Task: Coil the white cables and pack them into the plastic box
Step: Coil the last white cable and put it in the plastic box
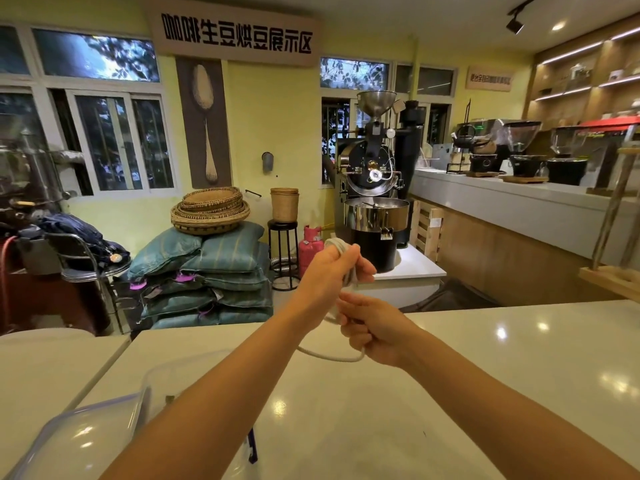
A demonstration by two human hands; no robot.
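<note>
Head view: a white cable (pixel 341 259) sits at the centre of the frame, wound in loops around the left hand (pixel 330 271), whose fingers are closed on the bundle. Its loose end (pixel 332 356) sags below and runs into the right hand (pixel 372 329), fingers curled shut on it. Both hands are raised above the pale counter (pixel 519 358). A clear plastic box (pixel 83 434) lies at lower left.

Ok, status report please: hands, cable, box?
Left hand holds cable coil, raised. Right hand grips the loose end. Box on counter, lower left, contents unclear. Nothing in the way.
</note>
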